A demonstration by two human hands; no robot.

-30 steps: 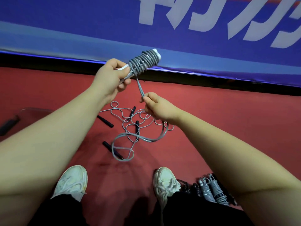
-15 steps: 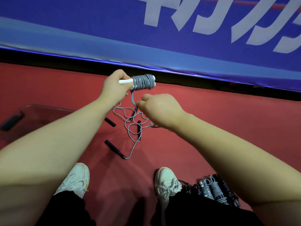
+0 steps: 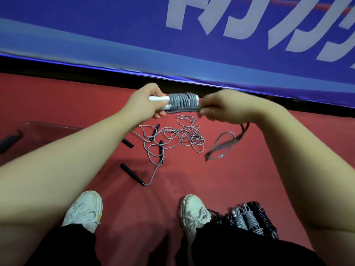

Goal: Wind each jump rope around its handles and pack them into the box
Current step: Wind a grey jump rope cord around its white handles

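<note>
Near right, wound ropes point(image 3: 247, 220) sit half hidden behind the leg point(image 3: 240, 250). Mid-floor, loose ropes point(image 3: 172, 138) lie tangled; the clear box point(image 3: 44, 129) on the left is cut off by the forearm point(image 3: 76, 150). Farther out, left hand point(image 3: 146, 102) curls round the white handles point(image 3: 158, 98), right hand point(image 3: 219, 106) pinches the grey cord point(image 3: 184, 110) under the coil point(image 3: 182, 100), its tail a blur

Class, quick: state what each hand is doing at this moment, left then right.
Left hand: closed, gripping the white handles of the part-wound grey rope.
Right hand: closed, pinching that rope's loose strand.
</note>
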